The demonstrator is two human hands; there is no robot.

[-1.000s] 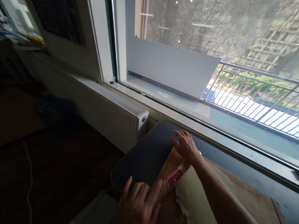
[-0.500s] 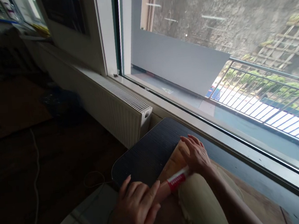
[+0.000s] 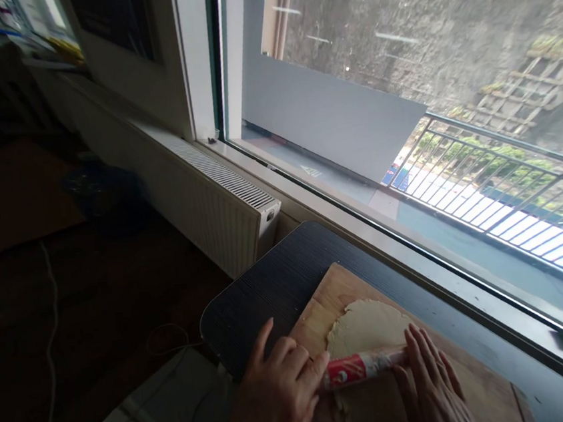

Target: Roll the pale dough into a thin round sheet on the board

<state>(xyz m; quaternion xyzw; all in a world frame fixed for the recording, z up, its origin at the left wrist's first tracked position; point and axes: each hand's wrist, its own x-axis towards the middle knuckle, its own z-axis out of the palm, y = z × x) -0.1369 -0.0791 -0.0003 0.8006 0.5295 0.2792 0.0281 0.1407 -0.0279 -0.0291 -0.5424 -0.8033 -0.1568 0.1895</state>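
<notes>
A sheet of pale, rolled-out dough with ragged edges lies on a wooden board. Across the dough rests a rolling pin with a red and white printed label. My left hand is at the pin's left end, index finger and thumb against it, the other fingers bent. At the opposite end, my right hand lies over the pin with its fingers close together. The hands cover both ends of the pin. Part of the dough shows on the near side of the pin too.
The board sits on a dark table with a rounded corner. Along its right runs a window sill below a large window. A white radiator stands beyond the table, and a white cable lies on the dark floor at left.
The rolling pin has come back toward me and turned more level, uncovering the far part of the dough. My right hand has moved nearer and to the right; my left has shifted slightly right.
</notes>
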